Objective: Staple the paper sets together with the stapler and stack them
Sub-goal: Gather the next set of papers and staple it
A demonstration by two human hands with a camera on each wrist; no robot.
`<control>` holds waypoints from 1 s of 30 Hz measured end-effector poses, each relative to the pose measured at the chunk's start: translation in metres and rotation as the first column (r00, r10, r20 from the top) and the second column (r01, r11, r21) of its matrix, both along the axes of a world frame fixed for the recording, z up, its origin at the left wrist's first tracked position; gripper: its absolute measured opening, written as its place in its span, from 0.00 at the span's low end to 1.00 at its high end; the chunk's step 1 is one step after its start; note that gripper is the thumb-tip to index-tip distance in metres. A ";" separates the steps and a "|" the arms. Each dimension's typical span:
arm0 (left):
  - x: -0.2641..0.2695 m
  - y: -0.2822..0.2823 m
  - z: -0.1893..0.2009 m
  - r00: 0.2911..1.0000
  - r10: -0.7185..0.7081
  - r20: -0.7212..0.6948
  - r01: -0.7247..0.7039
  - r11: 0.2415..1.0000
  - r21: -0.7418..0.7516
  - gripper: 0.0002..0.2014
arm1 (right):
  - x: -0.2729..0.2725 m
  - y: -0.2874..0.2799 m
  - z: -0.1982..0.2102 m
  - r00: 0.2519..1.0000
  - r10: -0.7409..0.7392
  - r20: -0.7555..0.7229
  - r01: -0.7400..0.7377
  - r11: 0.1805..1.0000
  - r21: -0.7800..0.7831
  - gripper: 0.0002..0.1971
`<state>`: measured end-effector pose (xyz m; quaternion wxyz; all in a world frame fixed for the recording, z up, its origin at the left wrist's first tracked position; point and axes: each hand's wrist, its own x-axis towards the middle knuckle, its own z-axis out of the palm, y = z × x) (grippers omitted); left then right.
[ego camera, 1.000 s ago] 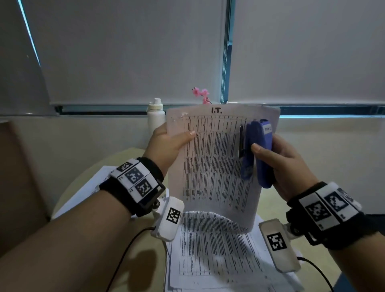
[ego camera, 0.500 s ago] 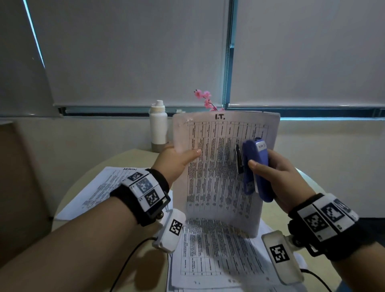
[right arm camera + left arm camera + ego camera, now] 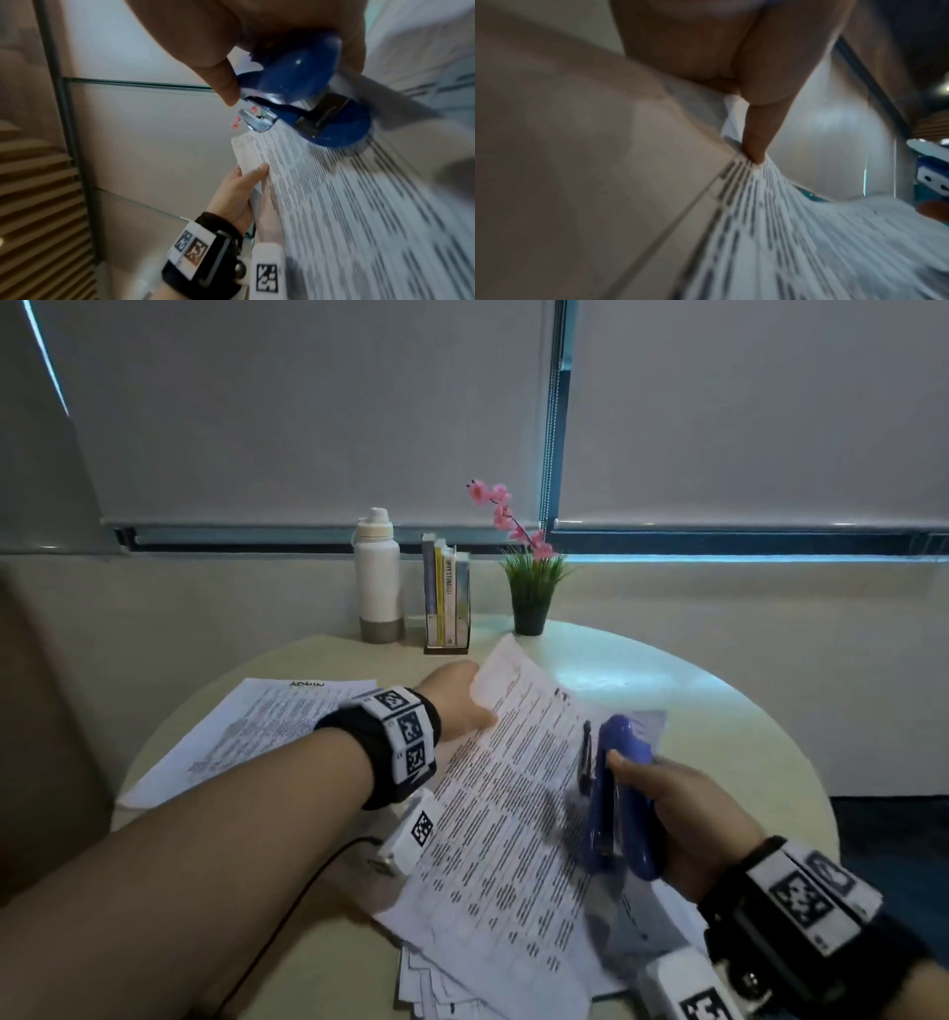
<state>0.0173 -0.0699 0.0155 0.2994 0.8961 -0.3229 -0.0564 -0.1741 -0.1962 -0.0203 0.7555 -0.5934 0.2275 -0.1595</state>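
A printed paper set (image 3: 503, 814) hangs tilted low over the round table. My left hand (image 3: 477, 716) pinches its upper left corner, thumb on top; the left wrist view shows the thumb (image 3: 757, 132) pressing the sheet (image 3: 808, 243). My right hand (image 3: 683, 819) grips a blue stapler (image 3: 616, 803) at the set's upper right corner. From the right wrist, the stapler (image 3: 303, 91) sits over the paper's top edge (image 3: 347, 203). Whether the paper is inside its mouth is unclear. More printed sheets (image 3: 441, 988) lie underneath, and a set headed ADMIN (image 3: 246, 731) lies to the left.
At the table's far edge stand a white bottle (image 3: 379, 588), a small holder of books (image 3: 445, 598) and a potted plant with pink flowers (image 3: 531, 588). The table (image 3: 719, 711) is bare wood on the right. A wall and window blinds close off the back.
The paper set was held upright at chest height; both hands have brought it and the stapler down, and it now tilts low over the table.
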 end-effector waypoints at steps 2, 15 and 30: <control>0.002 -0.002 -0.008 0.999 -0.048 0.004 0.047 0.989 0.143 0.20 | 0.002 -0.009 -0.003 0.996 -0.084 -0.016 0.082 0.990 -0.116 0.10; -0.012 -0.015 -0.033 0.961 -0.277 -0.001 0.262 0.907 0.330 0.21 | 0.043 -0.033 0.018 0.818 0.356 -0.452 -0.564 0.654 -0.504 0.20; -0.016 -0.021 -0.027 0.950 -0.307 0.052 0.271 0.899 0.344 0.18 | 0.061 -0.042 0.009 0.835 0.226 -0.501 -0.508 0.666 -0.546 0.05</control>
